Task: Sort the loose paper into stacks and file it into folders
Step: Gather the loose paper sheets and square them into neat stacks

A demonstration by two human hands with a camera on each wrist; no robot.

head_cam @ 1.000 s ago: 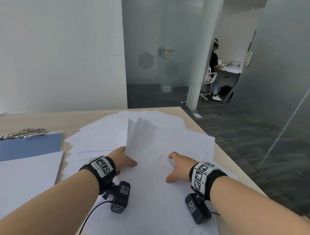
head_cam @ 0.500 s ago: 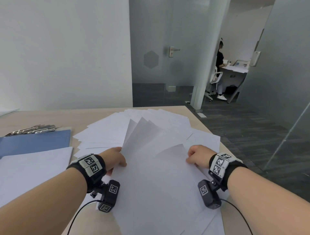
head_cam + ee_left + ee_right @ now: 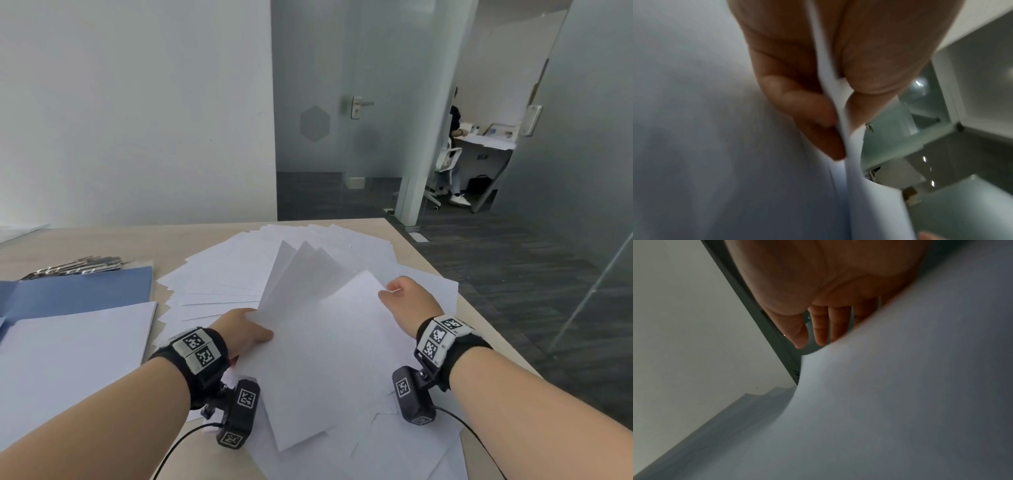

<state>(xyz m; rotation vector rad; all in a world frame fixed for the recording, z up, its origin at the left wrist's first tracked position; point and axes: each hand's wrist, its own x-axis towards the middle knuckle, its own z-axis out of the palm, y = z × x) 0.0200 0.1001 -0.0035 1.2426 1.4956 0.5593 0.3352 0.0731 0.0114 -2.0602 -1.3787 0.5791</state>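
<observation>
Loose white paper (image 3: 239,263) lies fanned across the pale table (image 3: 102,243). My left hand (image 3: 246,330) grips a fan of several lifted sheets (image 3: 308,270) by their left edge. In the left wrist view the thumb and fingers (image 3: 807,105) pinch the paper edges (image 3: 840,113). My right hand (image 3: 402,301) pinches the far right corner of the top sheet (image 3: 329,359), which is raised off the pile. In the right wrist view the fingers (image 3: 822,324) lie behind that curved sheet (image 3: 879,402).
An open blue folder (image 3: 82,291) lies at the left, with a squared white stack (image 3: 68,370) in front of it and metal clips (image 3: 75,267) behind. The table's right edge (image 3: 486,318) drops to dark floor. A person (image 3: 455,137) sits far off behind glass.
My right hand left the pile, moved right and away, and took the top sheet's corner, lifting it. The left hand kept its grip on the fanned sheets.
</observation>
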